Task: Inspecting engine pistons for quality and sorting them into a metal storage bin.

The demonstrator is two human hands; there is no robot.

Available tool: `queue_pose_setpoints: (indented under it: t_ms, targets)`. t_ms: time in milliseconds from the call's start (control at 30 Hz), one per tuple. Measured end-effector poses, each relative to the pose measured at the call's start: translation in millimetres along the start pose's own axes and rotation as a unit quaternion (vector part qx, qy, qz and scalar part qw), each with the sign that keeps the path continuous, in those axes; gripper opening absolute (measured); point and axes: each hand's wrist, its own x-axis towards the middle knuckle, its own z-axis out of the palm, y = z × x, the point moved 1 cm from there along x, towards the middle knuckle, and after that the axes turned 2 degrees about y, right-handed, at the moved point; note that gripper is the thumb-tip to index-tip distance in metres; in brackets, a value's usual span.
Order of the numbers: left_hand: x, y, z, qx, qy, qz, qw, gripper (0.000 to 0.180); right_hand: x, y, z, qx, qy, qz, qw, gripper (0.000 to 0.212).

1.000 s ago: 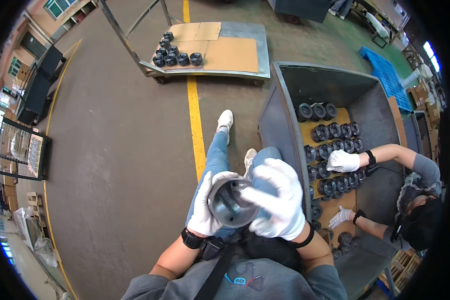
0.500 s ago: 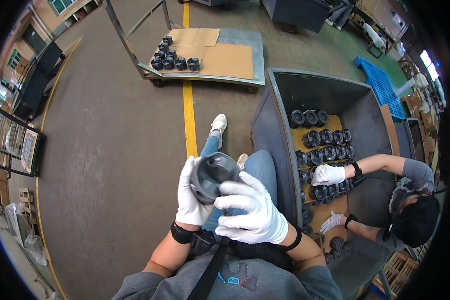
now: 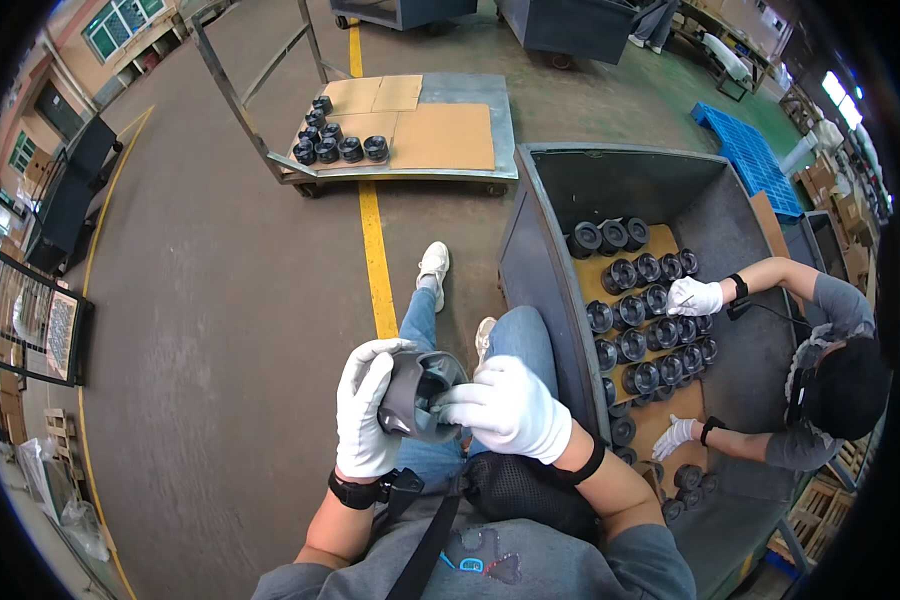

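My white-gloved left hand [image 3: 364, 420] is wrapped round the outer side of a dark grey, shiny piston [image 3: 402, 402] in front of my waist. The piston is tilted, its hollow end turned to the right, and a round hole shows in its side. From the right, my gloved right hand [image 3: 518, 412] has its bent fingers gripping the hollow end, fingertips partly hidden inside the opening. Rows of similar pistons [image 3: 631, 345] lie on brown cardboard in the grey metal bin [image 3: 542, 235] to my right.
A flat trolley [image 3: 467, 90] ahead carries cardboard and several pistons [image 3: 351, 150]. At the bin's right side a co-worker leans in, one gloved hand [image 3: 694, 297] over the pistons, the other [image 3: 674, 437] lower down. A blue pallet [image 3: 748, 160] lies beyond. A yellow line [image 3: 375, 255] crosses the floor.
The piston has tipped and moved slightly down, its hollow end now facing right. My right fingers have moved into that opening. The co-worker's upper hand has moved up and right.
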Motion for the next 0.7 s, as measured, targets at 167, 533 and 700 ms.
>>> queue_pose_setpoints:
  t_ms: [167, 533, 700]
  targets:
    - [6.6, -0.4, -14.9, -0.106, 0.035, -0.007, 0.994, 0.028, -27.4, 32.0, -16.3, -0.024, 0.207, 0.171, 0.963, 0.029]
    - [8.5, -21.2, -23.1, -0.085, -0.014, -0.125, 0.988, 0.029, -6.4, 17.7, -35.3, -0.150, 0.152, 0.052, 0.976, 0.032]
    - [4.8, -21.1, -3.4, -0.096, -0.072, -0.173, 0.978, 0.029, -10.1, 11.9, -15.3, 0.335, 0.217, 0.378, 0.835, 0.020]
